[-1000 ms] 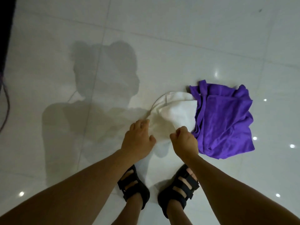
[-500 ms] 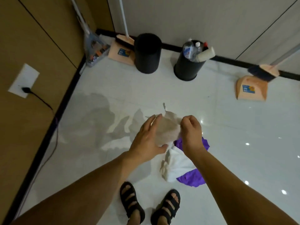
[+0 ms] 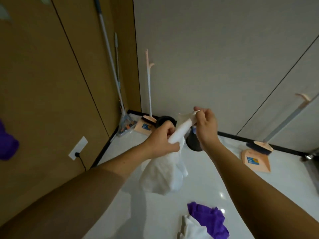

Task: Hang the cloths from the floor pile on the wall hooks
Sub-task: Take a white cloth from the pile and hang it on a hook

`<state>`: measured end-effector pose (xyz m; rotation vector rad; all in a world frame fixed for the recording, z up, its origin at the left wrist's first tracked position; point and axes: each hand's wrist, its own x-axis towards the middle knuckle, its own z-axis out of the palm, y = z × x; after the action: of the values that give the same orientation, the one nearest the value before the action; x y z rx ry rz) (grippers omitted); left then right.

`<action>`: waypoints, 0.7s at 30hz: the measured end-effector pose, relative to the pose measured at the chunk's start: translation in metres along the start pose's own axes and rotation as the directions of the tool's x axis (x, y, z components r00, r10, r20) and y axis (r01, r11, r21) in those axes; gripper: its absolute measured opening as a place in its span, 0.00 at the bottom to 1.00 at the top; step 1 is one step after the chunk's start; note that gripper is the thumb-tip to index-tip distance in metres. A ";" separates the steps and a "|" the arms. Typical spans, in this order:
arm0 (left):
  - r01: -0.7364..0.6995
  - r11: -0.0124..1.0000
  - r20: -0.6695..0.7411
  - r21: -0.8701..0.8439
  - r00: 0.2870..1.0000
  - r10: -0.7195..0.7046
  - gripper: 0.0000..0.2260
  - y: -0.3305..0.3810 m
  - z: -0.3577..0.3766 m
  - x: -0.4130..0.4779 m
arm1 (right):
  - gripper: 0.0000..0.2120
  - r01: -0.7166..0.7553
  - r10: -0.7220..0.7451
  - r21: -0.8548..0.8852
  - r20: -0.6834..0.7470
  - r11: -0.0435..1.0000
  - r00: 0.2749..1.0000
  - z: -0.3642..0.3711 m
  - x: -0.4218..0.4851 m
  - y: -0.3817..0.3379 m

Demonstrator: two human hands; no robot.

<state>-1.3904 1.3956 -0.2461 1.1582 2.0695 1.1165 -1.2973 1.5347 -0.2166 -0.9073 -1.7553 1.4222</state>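
Note:
I hold a white cloth up in the air with both hands. My left hand grips it lower down where it bunches, and my right hand pinches its top corner; the rest hangs below. On the floor at the bottom lie a purple cloth and another white cloth. A purple cloth hangs at the left edge against the brown wall. No hook shows clearly in the frame.
Two black bins stand by the far wall, partly behind my hands. A mop leans in the corner. Orange dustpans with brushes stand at the corner and at the right. A wall socket has a cable plugged in.
The white cloth has come up off the floor pile, now held high in both hands. My view has swung from the floor up to the walls and corner.

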 end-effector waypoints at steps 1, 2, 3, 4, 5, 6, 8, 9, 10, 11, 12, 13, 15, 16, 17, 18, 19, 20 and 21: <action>0.023 0.999 0.012 -0.042 1.000 -0.022 0.22 0.015 -0.013 -0.002 | 0.09 0.058 -0.058 -0.002 0.026 0.998 0.998 0.002 0.001 -0.018; 0.066 0.994 0.045 -0.085 0.997 -0.063 0.26 0.027 -0.025 -0.004 | 0.07 0.117 -0.117 0.000 0.061 0.993 0.991 0.003 0.001 -0.033; 0.114 0.988 0.088 -0.103 0.991 -0.106 0.29 0.040 -0.038 -0.006 | 0.05 0.176 -0.175 -0.002 0.100 0.984 0.980 0.004 0.002 -0.047; 0.151 0.985 0.120 -0.079 0.983 -0.141 0.29 0.050 -0.050 -0.009 | 0.03 0.233 -0.227 -0.026 0.136 0.972 0.964 0.005 0.002 -0.062; 0.168 0.986 0.128 -0.020 0.978 -0.164 0.28 0.060 -0.061 -0.012 | 0.02 0.285 -0.272 -0.064 0.160 0.956 0.949 0.005 0.001 -0.076; 0.168 0.984 0.109 0.059 0.979 -0.174 0.26 0.069 -0.072 -0.014 | 0.03 0.338 -0.320 -0.082 0.177 0.938 0.931 0.005 0.001 -0.087; 0.135 0.964 0.010 0.228 0.990 -0.141 0.23 0.086 -0.092 -0.019 | 0.07 0.420 -0.390 -0.097 0.229 0.903 0.892 0.004 0.003 -0.109; 0.123 0.946 -0.042 0.301 0.992 -0.116 0.21 0.093 -0.102 -0.023 | 0.09 0.445 -0.398 -0.119 0.290 0.888 0.871 0.003 0.006 -0.120; 0.122 0.924 -0.079 0.362 0.992 -0.100 0.18 0.099 -0.112 -0.027 | 0.09 0.464 -0.383 -0.145 0.382 0.874 0.841 -0.001 0.009 -0.130; 0.139 0.902 -0.092 0.408 0.990 -0.110 0.16 0.103 -0.121 -0.031 | 0.12 0.483 -0.341 -0.185 0.500 0.856 0.796 -0.008 0.012 -0.141; 0.170 0.890 -0.087 0.423 0.985 -0.147 0.14 0.106 -0.129 -0.037 | 0.19 0.515 -0.268 -0.263 0.617 0.816 0.740 -0.016 0.016 -0.150; 0.208 0.890 -0.078 0.406 0.978 -0.193 0.12 0.107 -0.137 -0.044 | 0.26 0.569 -0.171 -0.377 0.706 0.731 0.688 -0.022 0.018 -0.160; 0.253 0.929 -0.065 0.271 0.968 -0.244 0.10 0.111 -0.146 -0.055 | 0.23 0.681 -0.033 -0.566 0.757 0.464 0.652 -0.027 0.020 -0.171; 0.261 0.954 -0.063 0.150 0.965 -0.254 0.10 0.113 -0.147 -0.060 | 0.16 0.695 -0.048 -0.614 0.736 0.376 0.676 -0.026 0.021 -0.175; 0.269 0.963 -0.053 0.012 0.962 -0.268 0.12 0.116 -0.147 -0.063 | 0.11 0.688 -0.132 -0.632 0.695 0.356 0.707 -0.024 0.022 -0.181; 0.285 0.951 -0.022 -0.120 0.957 -0.289 0.15 0.120 -0.146 -0.067 | 0.07 0.682 -0.259 -0.632 0.635 0.368 0.728 -0.021 0.022 -0.185; 0.311 0.928 0.028 -0.204 0.950 -0.312 0.18 0.124 -0.145 -0.069 | 0.07 0.704 -0.417 -0.621 0.571 0.345 0.707 -0.019 0.023 -0.187; 0.346 0.912 0.081 -0.220 0.938 -0.336 0.21 0.128 -0.145 -0.071 | 0.09 0.736 -0.562 -0.610 0.513 0.293 0.649 -0.017 0.023 -0.190; 0.390 0.901 0.135 -0.188 0.919 -0.370 0.24 0.131 -0.145 -0.074 | 0.10 0.754 -0.672 -0.613 0.457 0.236 0.583 -0.015 0.024 -0.192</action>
<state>-1.4034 1.3117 -0.0554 0.6523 1.9367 1.0341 -1.3151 1.5327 -0.0234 -0.2223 -2.4349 0.0168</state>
